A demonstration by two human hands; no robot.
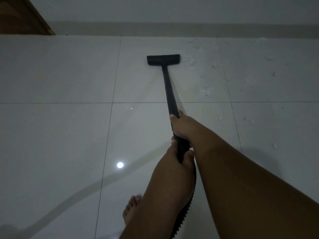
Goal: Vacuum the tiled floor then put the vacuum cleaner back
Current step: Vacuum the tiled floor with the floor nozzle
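A black vacuum wand [170,90] slants away from me across the glossy white tiled floor [60,135]. Its flat floor head [163,60] rests on a tile near the far wall. My right hand [181,125] is wrapped around the wand higher up. Just behind it, my left hand [179,157] grips the lower handle end. A ribbed black hose [189,204] drops from the handle between my forearms. White dust and scraps [205,90] are scattered over the tiles right of the head. The vacuum's body is out of view.
A pale wall with a beige skirting strip [189,29] runs along the far edge. A brown wooden door or frame [25,16] fills the top left corner. My bare foot [131,211] stands on the tile below the hands. A lamp glare [120,165] reflects from the floor.
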